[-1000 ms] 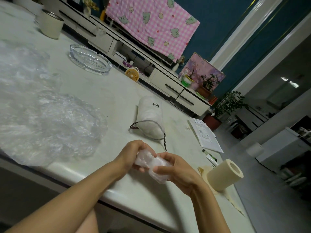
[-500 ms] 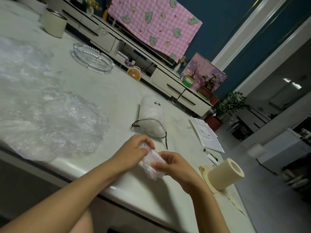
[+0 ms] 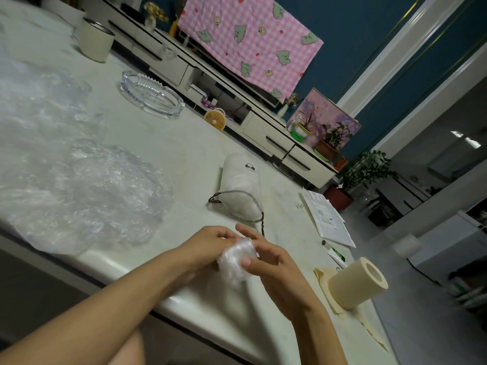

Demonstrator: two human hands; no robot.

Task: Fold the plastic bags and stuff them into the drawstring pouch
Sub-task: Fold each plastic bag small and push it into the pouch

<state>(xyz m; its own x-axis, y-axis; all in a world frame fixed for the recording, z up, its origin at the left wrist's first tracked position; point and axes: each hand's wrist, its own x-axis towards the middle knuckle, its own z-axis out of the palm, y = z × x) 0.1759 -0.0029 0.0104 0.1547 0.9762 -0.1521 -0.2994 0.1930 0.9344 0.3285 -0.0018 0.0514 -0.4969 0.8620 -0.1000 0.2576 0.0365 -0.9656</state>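
A small folded wad of clear plastic bag (image 3: 235,260) sits between both hands above the table's near edge. My left hand (image 3: 208,246) grips its left side with curled fingers. My right hand (image 3: 274,264) pinches its right side with the thumb, the other fingers spread. Just beyond the hands lies the white drawstring pouch (image 3: 241,189), stuffed full, its dark cord looped at the near end. A heap of crumpled clear plastic bags (image 3: 79,191) covers the left part of the pale table (image 3: 168,151).
A roll of cream paper (image 3: 357,283) lies on its side at the right edge, with a printed sheet (image 3: 325,218) behind it. A glass ashtray (image 3: 151,94) and a cream cup (image 3: 96,39) stand further back. A low cabinet runs behind the table.
The wad has been squeezed into a tighter bundle between my hands. My right fingers have spread apart, and the view has swung slightly.
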